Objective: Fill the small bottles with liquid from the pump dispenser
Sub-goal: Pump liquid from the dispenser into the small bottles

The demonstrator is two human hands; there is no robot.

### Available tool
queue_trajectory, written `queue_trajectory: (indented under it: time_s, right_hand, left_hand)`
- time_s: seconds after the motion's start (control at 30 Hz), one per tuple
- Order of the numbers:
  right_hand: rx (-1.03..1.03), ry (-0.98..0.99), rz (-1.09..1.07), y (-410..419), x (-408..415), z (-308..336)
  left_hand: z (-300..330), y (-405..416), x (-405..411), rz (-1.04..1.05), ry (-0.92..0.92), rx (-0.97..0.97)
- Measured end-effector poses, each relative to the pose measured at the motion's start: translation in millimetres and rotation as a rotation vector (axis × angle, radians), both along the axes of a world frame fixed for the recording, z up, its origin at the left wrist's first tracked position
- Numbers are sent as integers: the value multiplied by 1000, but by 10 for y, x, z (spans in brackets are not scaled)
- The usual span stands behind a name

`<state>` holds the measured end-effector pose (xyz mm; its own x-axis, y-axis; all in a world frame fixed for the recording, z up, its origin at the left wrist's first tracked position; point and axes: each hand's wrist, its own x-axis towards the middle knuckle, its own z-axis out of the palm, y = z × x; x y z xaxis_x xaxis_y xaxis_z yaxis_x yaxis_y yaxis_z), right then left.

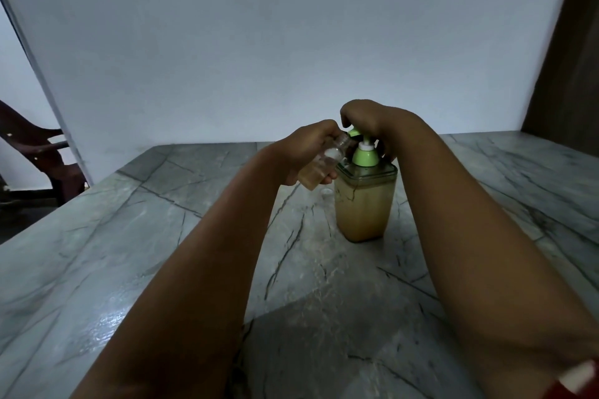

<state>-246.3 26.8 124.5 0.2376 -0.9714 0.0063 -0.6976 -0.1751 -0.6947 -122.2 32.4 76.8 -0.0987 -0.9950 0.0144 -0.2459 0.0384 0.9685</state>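
A square clear pump dispenser [363, 204] with yellowish liquid and a green pump top stands on the marble table [129, 236]. My right hand [366, 118] rests on top of the green pump head, fingers curled over it. My left hand [304, 152] grips a small clear bottle [321, 165], tilted, its open mouth up against the green spout. Yellowish liquid fills the bottle's lower part. A small white cap [326, 193] lies on the table just left of the dispenser.
A white wall stands close behind the table's far edge. A dark chair [39, 152] is at the far left beyond the table, and a dark door frame [570, 58] at the right.
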Motion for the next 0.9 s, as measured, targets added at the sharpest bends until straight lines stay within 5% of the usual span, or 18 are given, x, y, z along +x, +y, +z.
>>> queue_trajectory:
  time_s: [0.27,0.9]
  right_hand:
    - [-11,146,27,-83,32,-61]
    - [-15,38,23,-94,-10,-29]
  left_hand:
    - [-5,-7,-5,-2,10,14]
    - [-16,-54,33,-7,-4,28]
